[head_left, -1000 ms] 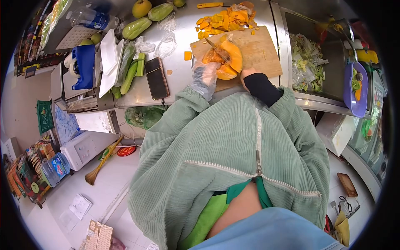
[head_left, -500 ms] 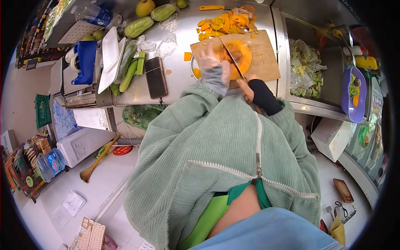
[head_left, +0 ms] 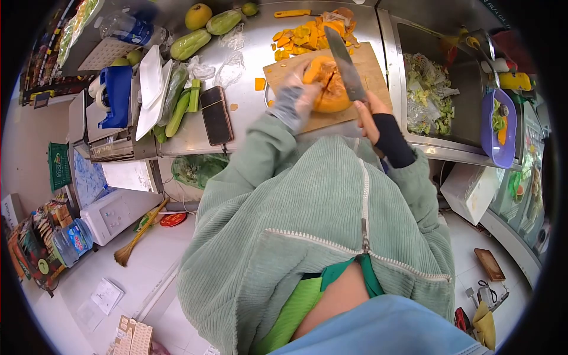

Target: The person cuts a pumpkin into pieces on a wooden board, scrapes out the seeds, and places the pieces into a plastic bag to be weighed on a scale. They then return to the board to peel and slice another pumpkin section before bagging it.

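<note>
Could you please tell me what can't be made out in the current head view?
All in the head view:
- Left hand fingertips: motion blur.
- Knife handle: hidden by the right hand.
- Pumpkin underside: hidden against the cutting board.
- Blue cloth: cut off by the bottom edge.

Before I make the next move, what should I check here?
- Knife gripped in the right hand: ok.
- Left hand away from the blade: ok, it is at the pumpkin's left side, the blade to the right.
- Pumpkin on the cutting board: ok.
- Pumpkin steady: cannot tell, the left fingers are blurred.
- Far edge of the board free of scraps: not ok, orange pieces crowd it.
- Phone off the board: ok.
</note>
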A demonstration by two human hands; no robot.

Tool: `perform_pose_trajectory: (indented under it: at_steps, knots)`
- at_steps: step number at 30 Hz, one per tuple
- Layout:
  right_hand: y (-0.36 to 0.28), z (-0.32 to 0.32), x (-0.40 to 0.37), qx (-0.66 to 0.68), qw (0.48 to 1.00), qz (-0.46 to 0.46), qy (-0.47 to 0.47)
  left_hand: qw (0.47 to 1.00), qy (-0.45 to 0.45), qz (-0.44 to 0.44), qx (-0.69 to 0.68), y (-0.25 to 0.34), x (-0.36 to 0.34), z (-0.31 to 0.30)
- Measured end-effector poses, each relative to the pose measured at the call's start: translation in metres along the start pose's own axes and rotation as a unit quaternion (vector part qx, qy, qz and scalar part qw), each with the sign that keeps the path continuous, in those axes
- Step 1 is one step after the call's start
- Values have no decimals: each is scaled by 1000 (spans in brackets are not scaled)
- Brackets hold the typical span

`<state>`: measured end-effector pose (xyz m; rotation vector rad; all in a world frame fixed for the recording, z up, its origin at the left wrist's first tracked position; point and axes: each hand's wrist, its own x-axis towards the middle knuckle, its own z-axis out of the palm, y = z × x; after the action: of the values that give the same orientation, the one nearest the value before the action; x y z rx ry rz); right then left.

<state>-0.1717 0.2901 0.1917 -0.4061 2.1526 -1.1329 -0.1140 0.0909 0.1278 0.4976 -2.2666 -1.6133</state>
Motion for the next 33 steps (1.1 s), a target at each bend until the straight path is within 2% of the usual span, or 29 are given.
perform_pose_trajectory:
  at_steps: [1,2,3,4,6,7,8,9,10,11,14,15,16,18,22,24,30,33]
  knots:
    - [0,-10,-1,3,1000,-26,7,982,-119,-72,-130,18,11,-19]
    - [3,-19,-2,5,999,-52,13,928,-231,-142,-256,25,19,-32]
    - [7,-30,0,-18,996,-84,16,926,-231,-157,-255,14,26,-37]
    - [16,-38,4,-100,979,-169,46,926,-230,-156,-256,6,31,-36]
    - [29,-52,6,-223,951,-206,50,956,-235,-97,-143,-7,38,-30]
    - [32,-58,4,-224,951,-206,50,962,-235,-61,-128,-15,39,-25]
    - [35,-63,0,-238,949,-208,12,962,-235,-61,-129,-15,39,-23]
    - [38,-64,-5,-251,945,-208,-26,973,-205,-70,-82,-15,37,-22]
    - [41,-65,-9,-251,946,-204,-26,981,-177,-78,-36,-15,35,-19]
    - [44,-66,-13,-275,940,-200,-33,979,-143,-107,-100,-9,29,-14]
    - [44,-65,-24,-324,924,-200,-42,982,-127,-127,-50,-19,21,-16]
    - [42,-63,-28,-348,913,-205,-46,971,-97,-121,-183,-27,16,-11]
    - [42,-59,-30,-349,913,-206,-46,971,-96,-120,-183,-32,15,-9]
    - [43,-48,-34,-335,923,-186,-41,942,-61,-191,-268,-30,9,-11]
    - [43,-26,-39,-350,920,-176,-16,949,-11,-202,-243,-22,2,-1]
    - [43,-22,-40,-354,923,-148,-10,935,34,-205,-289,-20,-1,3]
    - [42,-17,-46,-400,905,-143,3,930,34,-248,-271,23,-7,0]
    - [45,-16,-47,-421,896,-140,8,937,3,-272,-219,17,-3,5]
